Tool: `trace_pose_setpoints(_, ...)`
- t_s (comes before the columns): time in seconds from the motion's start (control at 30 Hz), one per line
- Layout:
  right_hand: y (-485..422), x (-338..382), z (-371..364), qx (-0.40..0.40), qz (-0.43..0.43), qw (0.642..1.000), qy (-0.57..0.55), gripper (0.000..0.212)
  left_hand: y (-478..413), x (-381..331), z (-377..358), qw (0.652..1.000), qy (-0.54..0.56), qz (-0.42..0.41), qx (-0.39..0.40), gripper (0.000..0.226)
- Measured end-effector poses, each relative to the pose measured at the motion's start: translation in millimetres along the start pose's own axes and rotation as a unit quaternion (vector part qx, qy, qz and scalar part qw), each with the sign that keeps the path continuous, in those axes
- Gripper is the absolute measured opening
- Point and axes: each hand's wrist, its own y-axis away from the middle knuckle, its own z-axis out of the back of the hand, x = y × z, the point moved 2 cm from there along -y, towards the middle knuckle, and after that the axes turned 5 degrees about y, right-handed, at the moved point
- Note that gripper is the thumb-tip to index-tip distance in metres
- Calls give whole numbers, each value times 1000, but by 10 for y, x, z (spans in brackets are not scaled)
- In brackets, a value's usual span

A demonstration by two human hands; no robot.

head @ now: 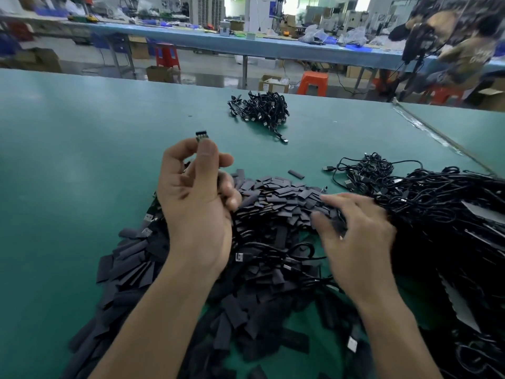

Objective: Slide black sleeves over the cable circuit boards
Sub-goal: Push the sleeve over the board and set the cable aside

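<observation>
My left hand (195, 203) is raised above the green table (68, 160) and pinches a cable's small circuit board (202, 136) between thumb and forefinger; its cable runs down behind the palm. A wide heap of flat black sleeves (276, 198) lies in front of me and spreads toward the lower left. My right hand (355, 236) rests on the heap's right part with fingers curled down into the sleeves; it is blurred, and I cannot tell whether it holds one. A big tangle of black cables (442, 214) lies at the right.
A smaller bundle of black cables (262, 109) sits farther back on the table. One loose sleeve (296, 174) lies apart behind the heap. The table's far edge borders an aisle with orange stools (313, 83); a seam strip (437, 135) runs along the right.
</observation>
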Motion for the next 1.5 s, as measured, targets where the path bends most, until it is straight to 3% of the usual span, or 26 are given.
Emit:
trace_pose_setpoints(0.07,48,149,-89,112,82,985,-103,51,-4,27,17,999,34,15,-12,7)
trace_pose_setpoints(0.13,119,192,-226,226,120,958,-129,57,-16,23,14,996,88,27,-12,7)
trace_pose_setpoints(0.17,148,183,-285,241,136,953,-124,50,-25,8,4,993,109,31,-12,7)
trace_pose_setpoints(0.27,127,55,-295,184,100,965,-156,16,-117,-121,27,989,135,10,-56,13)
trace_pose_setpoints(0.33,72,-72,-187,126,53,981,-138,16,-238,-285,126,986,122,-38,-111,19)
trace_pose_setpoints(0.43,18,-252,8,62,-42,997,-2,18,-403,-525,272,978,120,-94,-141,21)
trace_pose_setpoints(0.53,28,-278,36,123,-120,971,165,26,-424,-585,261,990,67,-81,-98,22)
trace_pose_setpoints(0.6,57,-211,-2,156,-111,969,155,35,-380,-541,222,995,-9,-67,-76,21)
trace_pose_setpoints(0.73,69,4,-52,177,37,978,101,42,-299,-307,275,993,-118,-16,-6,20)
trace_pose_setpoints(0.87,98,139,-192,260,131,956,45,51,-253,-4,462,974,-223,40,13,25)
trace_pose_setpoints(0.97,155,97,-294,308,134,939,78,53,-234,141,621,966,-254,38,-15,23)
trace_pose_setpoints(1.03,165,77,-283,292,123,945,79,48,-214,188,694,960,-277,30,-17,23)
trace_pose_setpoints(1.13,100,32,-213,218,91,968,86,62,-169,241,682,949,-313,29,38,28)
trace_pose_setpoints(1.2,77,24,-213,229,65,967,89,63,-152,267,649,933,-348,40,89,35)
trace_pose_setpoints(1.3,89,45,-255,292,29,952,88,52,-106,341,657,894,-408,97,158,29)
trace_pose_setpoints(1.37,54,62,-275,295,8,952,82,39,-54,401,725,888,-419,121,144,21)
trace_pose_setpoints(1.47,-91,130,-338,221,-7,975,27,12,18,501,819,892,-423,124,96,17)
trace_pose_setpoints(1.5,-139,154,-387,198,-5,980,30,20,38,533,843,892,-427,122,86,17)
